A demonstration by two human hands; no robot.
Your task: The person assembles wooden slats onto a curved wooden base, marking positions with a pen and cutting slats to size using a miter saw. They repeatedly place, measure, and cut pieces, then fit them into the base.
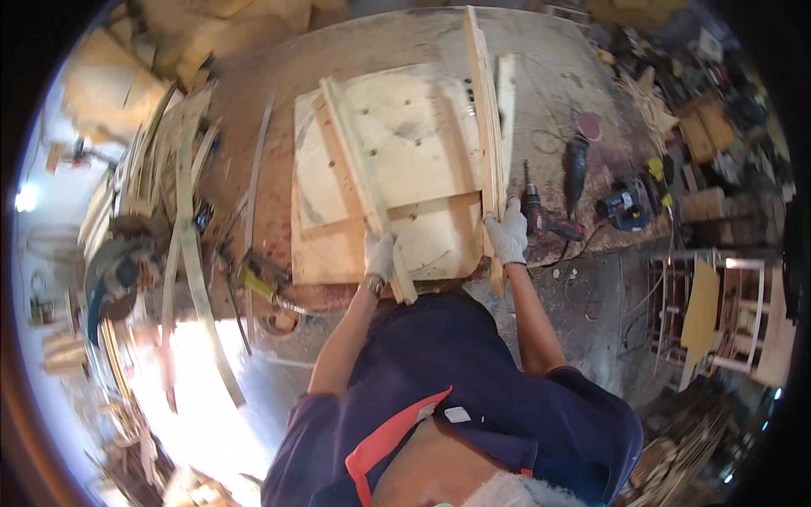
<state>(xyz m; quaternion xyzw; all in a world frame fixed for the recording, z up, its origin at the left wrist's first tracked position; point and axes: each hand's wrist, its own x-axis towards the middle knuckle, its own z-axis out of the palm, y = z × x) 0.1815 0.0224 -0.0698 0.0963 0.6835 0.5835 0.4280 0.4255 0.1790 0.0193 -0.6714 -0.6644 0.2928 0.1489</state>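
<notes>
My left hand (380, 256), in a pale work glove, is closed round the near end of a wooden strip (351, 152). That strip slants up and away to the left over a pale plywood panel (397, 139) dotted with several dark spots. A gloved right hand (508, 234), also mine, grips a longer plywood strip (485, 101) on edge at the panel's right side. Just right of it lies another narrow pale strip (506, 101). Both hands are near the front edge of the workbench (245, 51). My fingers' undersides are hidden.
Right of my right hand lie a red-and-black drill (545, 218), a dark angle grinder (577, 165) and a blue-black power tool (623, 205) with cords. A clamp-like yellowish tool (258, 283) and long wood strips (184, 186) are at the left, beside a mitre saw (122, 270).
</notes>
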